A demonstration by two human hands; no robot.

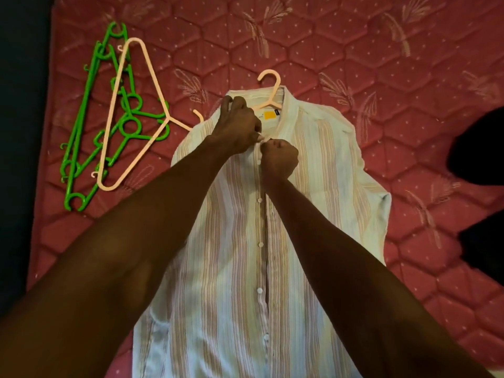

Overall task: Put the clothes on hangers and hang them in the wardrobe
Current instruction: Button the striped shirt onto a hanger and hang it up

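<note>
A pink quilted mattress (354, 50) with a hexagon stitch pattern and pale leaf motifs fills the view. Spread flat down its middle lies a white button-front shirt with pale pink and tan stripes (313, 186), collar pointing away from the person, its front buttoned along the placket. At the right edge sits a dark, shapeless garment (482, 148), too dim to identify. To the left of the shirt, a loose pile of bright green plastic hangers (81, 148) rests on the mattress, with a spare peach plastic hanger (136, 105) lying across them. Another peach plastic hanger (270, 85) sits inside the shirt, its hook sticking out past the collar. The left hand (237, 124) pinches the shirt fabric just below the collar, fingers curled. The right hand (279, 158) is fisted tightly on the placket beside it, knuckles nearly touching the left.
</note>
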